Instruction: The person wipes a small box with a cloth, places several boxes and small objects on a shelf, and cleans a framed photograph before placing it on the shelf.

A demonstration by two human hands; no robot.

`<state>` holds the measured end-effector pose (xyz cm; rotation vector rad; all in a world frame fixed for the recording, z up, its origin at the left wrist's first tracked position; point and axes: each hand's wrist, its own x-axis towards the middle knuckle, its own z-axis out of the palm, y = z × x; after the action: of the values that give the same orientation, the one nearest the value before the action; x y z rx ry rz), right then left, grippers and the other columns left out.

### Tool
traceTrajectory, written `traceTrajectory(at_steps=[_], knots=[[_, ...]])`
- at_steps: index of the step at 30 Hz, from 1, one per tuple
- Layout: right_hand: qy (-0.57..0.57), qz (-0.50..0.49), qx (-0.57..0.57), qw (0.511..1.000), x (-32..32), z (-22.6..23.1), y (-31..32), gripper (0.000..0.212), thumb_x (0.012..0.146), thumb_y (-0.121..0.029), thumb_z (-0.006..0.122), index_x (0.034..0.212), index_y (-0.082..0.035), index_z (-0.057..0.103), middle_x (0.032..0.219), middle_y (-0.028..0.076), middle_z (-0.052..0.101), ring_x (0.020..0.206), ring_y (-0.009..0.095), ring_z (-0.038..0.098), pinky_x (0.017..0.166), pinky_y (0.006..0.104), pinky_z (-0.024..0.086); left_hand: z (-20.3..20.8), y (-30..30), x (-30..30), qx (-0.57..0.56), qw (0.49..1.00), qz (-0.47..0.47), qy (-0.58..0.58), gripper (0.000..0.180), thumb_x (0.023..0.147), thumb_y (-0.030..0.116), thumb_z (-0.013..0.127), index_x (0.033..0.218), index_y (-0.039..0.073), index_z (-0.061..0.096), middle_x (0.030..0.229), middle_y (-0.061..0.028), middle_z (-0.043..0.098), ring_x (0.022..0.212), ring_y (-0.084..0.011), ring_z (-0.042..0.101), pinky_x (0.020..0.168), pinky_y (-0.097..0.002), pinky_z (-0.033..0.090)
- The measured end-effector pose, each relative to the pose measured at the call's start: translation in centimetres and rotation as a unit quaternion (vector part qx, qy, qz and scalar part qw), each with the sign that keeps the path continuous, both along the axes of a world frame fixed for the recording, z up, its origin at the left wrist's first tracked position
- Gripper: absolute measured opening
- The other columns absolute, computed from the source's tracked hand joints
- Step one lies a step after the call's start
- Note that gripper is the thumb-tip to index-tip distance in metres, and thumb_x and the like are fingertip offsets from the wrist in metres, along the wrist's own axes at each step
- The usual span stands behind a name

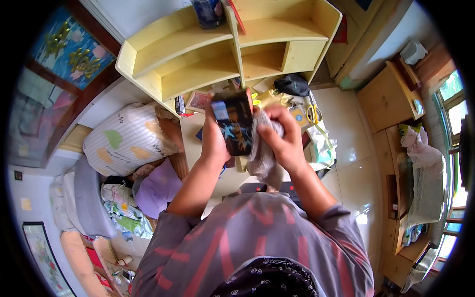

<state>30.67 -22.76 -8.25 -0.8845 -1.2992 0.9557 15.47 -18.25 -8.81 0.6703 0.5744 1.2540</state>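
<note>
My left hand (213, 140) holds a dark flat box (233, 123) with a blue and orange picture on it, upright in front of me. My right hand (280, 137) grips a crumpled grey cloth (262, 159) and presses it against the right edge of the box. Both hands are raised above a pale desk (190, 129) that stands under a light yellow wooden shelf unit (208, 49).
The desk back holds a pink box (198, 101), a black bag (292, 84), yellow scissors (312, 114) and small clutter. A bed with a striped pillow (126, 138) and a purple cloth (157, 188) lies to the left. Wooden furniture (391, 99) stands at right on the tiled floor (351, 163).
</note>
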Motion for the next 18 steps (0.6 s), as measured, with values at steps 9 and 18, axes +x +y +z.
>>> traceTrajectory(at_steps=[9,18], knots=[[0.012,-0.001,-0.036,0.999,-1.5,0.9,-0.4,0.016,0.085,-0.012,0.065,0.095,-0.002,0.056,0.088,0.002,0.058,0.084,0.009,0.052,0.077,0.0245,0.043,1.1,-0.6,-0.5,0.172,0.972,0.100,0.128,0.046,0.088,0.042,0.061,0.114,0.005,0.051,0.100,-0.0064,0.059,0.088,-0.0137,0.058,0.080,-0.0277,0.047],[-0.129,-0.024,0.147,0.980,-1.8,0.4,-0.9,0.022,0.072,0.000,0.066,0.091,0.000,0.055,0.090,0.014,0.053,0.087,0.029,0.054,0.077,0.0328,0.044,1.5,-0.5,-1.8,0.104,0.993,0.050,0.026,0.050,0.092,0.046,0.052,0.116,0.003,0.049,0.100,-0.0083,0.062,0.087,-0.0152,0.061,0.077,-0.0288,0.051]])
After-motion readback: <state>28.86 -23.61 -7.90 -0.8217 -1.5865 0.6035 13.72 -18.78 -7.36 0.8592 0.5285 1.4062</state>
